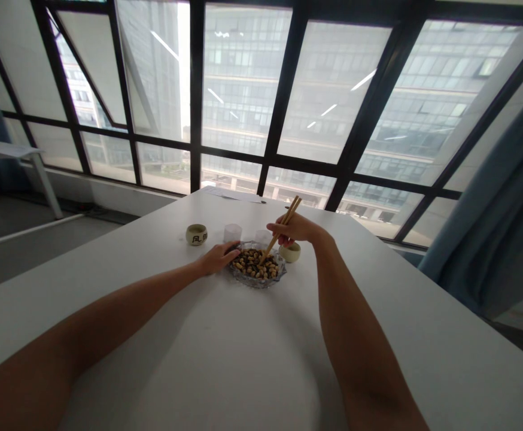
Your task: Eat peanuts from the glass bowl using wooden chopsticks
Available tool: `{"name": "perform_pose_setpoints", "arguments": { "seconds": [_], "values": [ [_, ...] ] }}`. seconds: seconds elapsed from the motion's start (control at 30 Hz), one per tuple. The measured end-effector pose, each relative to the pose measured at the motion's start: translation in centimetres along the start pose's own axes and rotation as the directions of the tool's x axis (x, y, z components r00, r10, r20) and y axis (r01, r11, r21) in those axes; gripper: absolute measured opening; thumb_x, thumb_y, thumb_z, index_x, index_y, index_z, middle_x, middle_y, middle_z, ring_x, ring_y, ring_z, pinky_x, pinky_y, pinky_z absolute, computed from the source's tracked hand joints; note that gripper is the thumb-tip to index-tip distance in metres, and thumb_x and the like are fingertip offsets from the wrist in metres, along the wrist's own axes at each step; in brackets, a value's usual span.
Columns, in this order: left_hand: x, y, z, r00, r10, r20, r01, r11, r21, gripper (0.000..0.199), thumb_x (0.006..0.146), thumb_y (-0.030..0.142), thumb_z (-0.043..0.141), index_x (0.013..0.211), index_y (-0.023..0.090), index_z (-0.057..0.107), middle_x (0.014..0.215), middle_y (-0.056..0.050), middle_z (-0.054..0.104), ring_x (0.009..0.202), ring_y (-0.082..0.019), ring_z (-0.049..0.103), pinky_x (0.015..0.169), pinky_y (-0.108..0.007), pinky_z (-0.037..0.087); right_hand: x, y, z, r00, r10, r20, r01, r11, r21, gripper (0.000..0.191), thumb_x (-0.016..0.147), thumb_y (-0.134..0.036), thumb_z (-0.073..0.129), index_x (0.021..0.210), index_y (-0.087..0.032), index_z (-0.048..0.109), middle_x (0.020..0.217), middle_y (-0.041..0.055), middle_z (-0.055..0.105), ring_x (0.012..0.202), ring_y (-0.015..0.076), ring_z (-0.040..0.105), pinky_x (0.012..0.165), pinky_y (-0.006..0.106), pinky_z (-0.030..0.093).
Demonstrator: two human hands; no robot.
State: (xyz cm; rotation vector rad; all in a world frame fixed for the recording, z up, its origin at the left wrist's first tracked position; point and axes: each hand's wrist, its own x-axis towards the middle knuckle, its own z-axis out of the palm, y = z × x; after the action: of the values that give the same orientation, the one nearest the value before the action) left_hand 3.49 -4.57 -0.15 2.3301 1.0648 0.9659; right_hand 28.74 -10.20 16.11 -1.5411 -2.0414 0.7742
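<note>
A clear glass bowl (pixel 261 284) with a wavy rim stands on the white table, filled with a mix of nuts (pixel 253 266), some pale like peanuts and some dark. At its left edge, my left hand (pixel 216 258) grips the rim. My right hand (pixel 294 228) is closed around a pair of wooden chopsticks (pixel 269 248) above the bowl's right side. The chopsticks slant down, their tips among the nuts. Whether they pinch a nut is too small to make out. Partly behind my right hand sits a small pale cup (pixel 291 254).
Left of the bowl stands another pale cup (pixel 196 235) with dark characters. Behind the bowl are a clear plastic cup (pixel 233 232) and a fainter one (pixel 262 236). Paper (pixel 225 194) lies at the table's far end, before large windows. A blue curtain (pixel 481 233) hangs right.
</note>
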Motion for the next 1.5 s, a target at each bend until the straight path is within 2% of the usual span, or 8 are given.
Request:
{"name": "perform_pose_setpoints", "arguments": {
  "seconds": [0.33,0.6,0.8,1.0,1.1,1.2,1.3,1.5],
  "values": [
    [-0.1,-0.1,0.0,1.0,0.002,0.006,-0.002,1.0,-0.006,0.066,0.092,0.056,0.042,0.139,0.012,0.056,0.133,-0.012,0.066,0.122,-0.029,0.062,0.108,-0.04,0.045,0.6,0.4,0.2,0.998,-0.059,-0.002,0.059,0.996,0.068,0.038,0.088,-0.038,0.073,0.06,-0.014,0.065,0.048,0.0045,0.066,0.036,0.0116,0.059,0.037,0.019,0.05],
    [-0.1,-0.5,0.0,1.0,0.01,0.002,-0.01,1.0,-0.009,0.062,0.092,0.054,0.043,0.138,0.015,0.057,0.133,-0.009,0.066,0.122,-0.027,0.062,0.108,-0.039,0.046,0.1,1.1,-1.7,0.924,0.123,-0.362,-0.023,0.963,0.268,0.043,0.095,-0.032,0.063,0.056,-0.013,0.061,0.042,0.0045,0.061,0.03,0.0087,0.052,0.029,0.015,0.039],
    [0.0,-0.5,0.1,1.0,0.014,-0.011,-0.015,1.0,-0.006,0.059,0.092,0.053,0.044,0.135,0.016,0.06,0.13,-0.009,0.068,0.119,-0.028,0.063,0.106,-0.04,0.047,-0.1,1.5,-2.6,0.874,0.215,-0.435,-0.078,0.947,0.311,0.043,0.095,-0.028,0.06,0.055,-0.014,0.06,0.041,0.0053,0.061,0.029,0.0086,0.05,0.029,0.016,0.038],
    [0.0,-0.4,-0.2,0.973,0.063,-0.223,-0.054,0.998,0.045,0.045,0.091,0.042,0.045,0.125,0.016,0.06,0.119,-0.011,0.071,0.1,-0.024,0.068,0.091,-0.039,0.053,-0.4,2.0,-2.8,0.924,-0.045,-0.379,0.131,0.97,0.205,0.043,0.093,-0.039,0.064,0.059,-0.013,0.063,0.043,0.004,0.061,0.03,0.0093,0.052,0.03,0.017,0.04],
    [0.1,-0.4,-1.7,0.909,0.15,-0.388,-0.037,0.958,0.284,0.035,0.09,0.037,0.046,0.116,0.017,0.061,0.119,-0.012,0.069,0.109,-0.027,0.063,0.1,-0.045,0.046,-0.4,2.1,-2.7,0.928,-0.187,-0.322,0.248,0.956,0.158,0.047,0.087,-0.054,0.068,0.064,-0.013,0.065,0.046,0.0045,0.064,0.033,0.0101,0.055,0.032,0.018,0.043],
    [0.4,-1.1,-4.1,0.896,0.218,-0.388,0.016,0.856,0.517,0.038,0.085,0.036,0.056,0.119,0.019,0.059,0.133,-0.014,0.061,0.126,-0.032,0.053,0.109,-0.052,0.034,-0.4,2.0,-2.8,0.922,-0.224,-0.315,0.274,0.953,0.125,0.053,0.083,-0.064,0.067,0.065,-0.014,0.065,0.047,0.0051,0.064,0.034,0.0106,0.056,0.032,0.018,0.044],
    [0.5,-2.5,-6.3,0.897,0.125,-0.425,0.174,0.782,0.598,0.054,0.08,0.038,0.061,0.129,0.017,0.053,0.144,-0.019,0.051,0.135,-0.039,0.044,0.112,-0.057,0.026,-0.4,2.1,-2.8,0.918,-0.229,-0.324,0.278,0.954,0.114,0.055,0.083,-0.065,0.066,0.065,-0.014,0.064,0.047,0.0052,0.064,0.034,0.0107,0.056,0.033,0.019,0.044],
    [0.1,-6.2,-7.7,0.852,-0.35,-0.39,0.486,0.806,0.338,0.075,0.081,0.057,0.062,0.138,0.012,0.044,0.134,-0.023,0.058,0.119,-0.038,0.059,0.099,-0.048,0.046,-0.3,2.5,-2.8,0.917,-0.193,-0.349,0.25,0.96,0.125,0.053,0.084,-0.063,0.067,0.066,-0.013,0.065,0.047,0.005,0.064,0.034,0.0105,0.056,0.033,0.019,0.044]
  ]
}}
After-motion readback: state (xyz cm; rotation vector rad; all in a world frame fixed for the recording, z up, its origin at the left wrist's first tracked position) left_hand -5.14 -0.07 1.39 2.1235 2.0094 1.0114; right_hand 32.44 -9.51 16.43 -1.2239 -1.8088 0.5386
